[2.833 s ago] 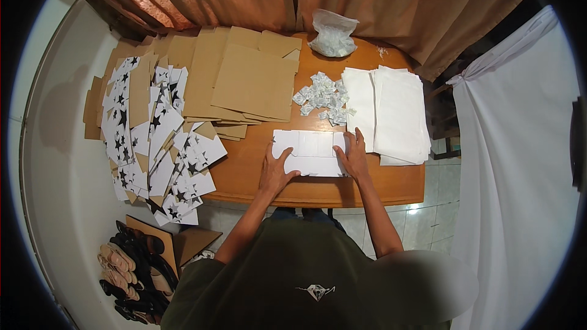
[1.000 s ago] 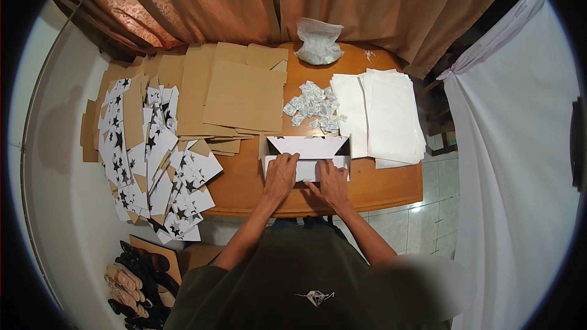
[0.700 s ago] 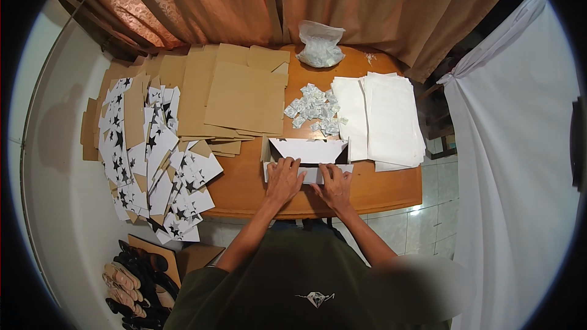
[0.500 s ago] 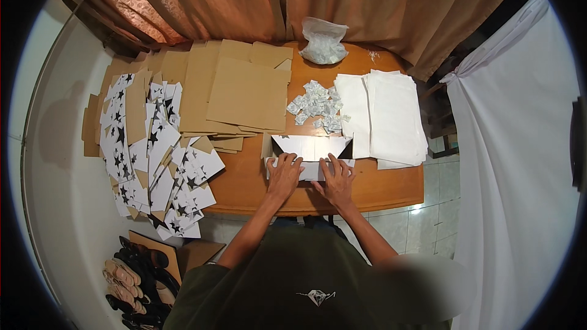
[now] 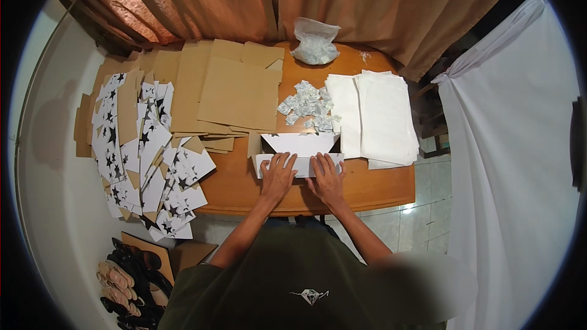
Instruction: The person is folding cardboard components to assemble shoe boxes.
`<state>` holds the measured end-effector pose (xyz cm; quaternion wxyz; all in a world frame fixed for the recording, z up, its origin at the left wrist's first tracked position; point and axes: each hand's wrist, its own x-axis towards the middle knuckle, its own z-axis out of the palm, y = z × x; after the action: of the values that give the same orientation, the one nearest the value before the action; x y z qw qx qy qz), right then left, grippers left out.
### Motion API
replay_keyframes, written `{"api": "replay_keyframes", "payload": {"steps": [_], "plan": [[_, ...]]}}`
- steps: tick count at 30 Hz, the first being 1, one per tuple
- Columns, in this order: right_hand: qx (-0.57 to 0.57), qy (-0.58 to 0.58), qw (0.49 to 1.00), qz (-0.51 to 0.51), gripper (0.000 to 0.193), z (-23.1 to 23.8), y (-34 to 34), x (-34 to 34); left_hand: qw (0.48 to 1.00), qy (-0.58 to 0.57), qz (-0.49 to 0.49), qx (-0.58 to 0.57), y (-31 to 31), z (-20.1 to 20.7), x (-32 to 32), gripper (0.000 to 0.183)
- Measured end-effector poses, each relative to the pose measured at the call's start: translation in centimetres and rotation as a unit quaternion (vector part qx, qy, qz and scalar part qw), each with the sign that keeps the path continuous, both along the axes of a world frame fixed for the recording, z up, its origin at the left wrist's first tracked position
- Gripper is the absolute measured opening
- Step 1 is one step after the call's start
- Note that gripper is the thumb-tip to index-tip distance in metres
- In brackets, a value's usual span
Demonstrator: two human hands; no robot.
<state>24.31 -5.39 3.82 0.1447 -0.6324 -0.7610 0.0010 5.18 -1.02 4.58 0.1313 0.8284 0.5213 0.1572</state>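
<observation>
- Head view: the wooden table (image 5: 379, 186) carries everything, and places below are told from it
- A spread of brown cardboard sheets (image 5: 235, 95) covers the table's far left part
- White pieces printed with black stars (image 5: 153, 165) spill over the table's left edge
- A stack of white sheets (image 5: 382, 116) lies on the table's right part
- The folded white paper piece (image 5: 299, 150) sits at the table's near middle, its far flap raised
- A heap of small crumpled wrappers (image 5: 306, 104) lies just behind it
- The left hand (image 5: 278, 177) and right hand (image 5: 327, 178) press flat on its near flap, fingers spread, side by side, gripping nothing
</observation>
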Motion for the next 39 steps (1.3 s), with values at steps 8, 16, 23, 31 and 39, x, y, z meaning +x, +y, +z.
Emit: {"api": "replay_keyframes", "payload": {"steps": [8, 16, 23, 31, 39], "plan": [[0.100, 0.105, 0.984, -0.104, 0.073, 1.7, 0.5, 0.7, 0.999, 0.017, -0.023, -0.031, 0.5, -0.5, -0.4, 0.043], [0.248, 0.237, 0.919, -0.196, 0.054, 1.8, 3.0, 3.4, 1.000, 0.026, -0.006, -0.010, 0.9, -1.1, -0.2, 0.027], [0.108, 0.292, 0.939, -0.145, 0.029, 0.3, 3.3, 4.0, 0.999, 0.042, -0.008, -0.006, 1.3, -1.1, 0.6, 0.048], [0.104, 0.211, 0.967, -0.095, 0.032, -0.7, 3.3, 3.8, 0.997, 0.013, 0.001, -0.073, 0.6, 0.8, 2.0, 0.053], [0.046, 0.154, 0.986, -0.045, 0.031, -1.0, 1.8, 3.6, 0.991, 0.056, -0.063, -0.103, 0.2, -1.5, -0.7, 0.080]]}}
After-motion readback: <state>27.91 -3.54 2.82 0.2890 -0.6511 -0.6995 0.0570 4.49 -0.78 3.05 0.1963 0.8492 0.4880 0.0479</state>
